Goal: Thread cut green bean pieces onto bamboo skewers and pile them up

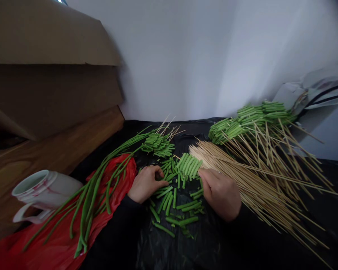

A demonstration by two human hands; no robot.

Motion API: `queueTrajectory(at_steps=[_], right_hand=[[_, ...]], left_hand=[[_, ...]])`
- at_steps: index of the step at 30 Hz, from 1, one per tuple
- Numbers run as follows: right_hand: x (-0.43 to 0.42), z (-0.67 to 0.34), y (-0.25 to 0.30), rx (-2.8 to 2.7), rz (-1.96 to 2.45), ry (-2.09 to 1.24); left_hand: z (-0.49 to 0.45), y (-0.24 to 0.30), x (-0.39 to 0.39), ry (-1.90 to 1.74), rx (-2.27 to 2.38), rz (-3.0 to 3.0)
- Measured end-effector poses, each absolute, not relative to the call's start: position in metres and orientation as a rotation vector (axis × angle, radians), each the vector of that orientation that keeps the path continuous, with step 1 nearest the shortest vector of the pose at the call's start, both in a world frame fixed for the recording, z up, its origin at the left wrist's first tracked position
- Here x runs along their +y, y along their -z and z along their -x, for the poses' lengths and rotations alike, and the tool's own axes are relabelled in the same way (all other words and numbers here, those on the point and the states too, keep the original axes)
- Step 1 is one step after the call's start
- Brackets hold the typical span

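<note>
Several bean pieces [189,165], light green, skewered in a row

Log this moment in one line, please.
Left hand: at loose, short green stalk pieces | Right hand: holding skewered row of green stalk pieces | Nearby: pile of thin pale wooden sticks

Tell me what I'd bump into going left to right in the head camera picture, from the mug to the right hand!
White mug → left hand → skewered row of green pieces → right hand.
</note>
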State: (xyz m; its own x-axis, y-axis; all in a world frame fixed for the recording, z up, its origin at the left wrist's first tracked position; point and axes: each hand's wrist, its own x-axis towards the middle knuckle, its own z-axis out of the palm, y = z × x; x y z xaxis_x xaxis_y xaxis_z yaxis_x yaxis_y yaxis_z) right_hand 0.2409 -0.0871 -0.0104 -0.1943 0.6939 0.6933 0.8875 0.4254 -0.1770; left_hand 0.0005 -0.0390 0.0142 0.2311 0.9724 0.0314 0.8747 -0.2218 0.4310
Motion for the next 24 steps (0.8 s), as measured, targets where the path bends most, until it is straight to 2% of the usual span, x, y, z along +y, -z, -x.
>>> queueTrajectory(at_steps=[6,10,15,24], right_hand=[[-0.087,-0.240,0.012,-1.961,1.341,0.329],[-0.088,-0.240,0.011,-1.966,1.345,0.319],[-0.091,-0.237,0.011,-1.967,1.340,0.314],[-0.096,-0.231,0.011,-2.025,1.296,0.263]], left_hand=[[0.006,-0.016,-0.040,-0.346,1.720,-2.234],[0.004,-0.017,-0.039,-0.599,1.679,-2.144],[-0.009,-0.019,-0.039,-1.070,1.493,-1.624],[-0.019,-0.019,-0.040,-1.161,1.070,-0.873]])
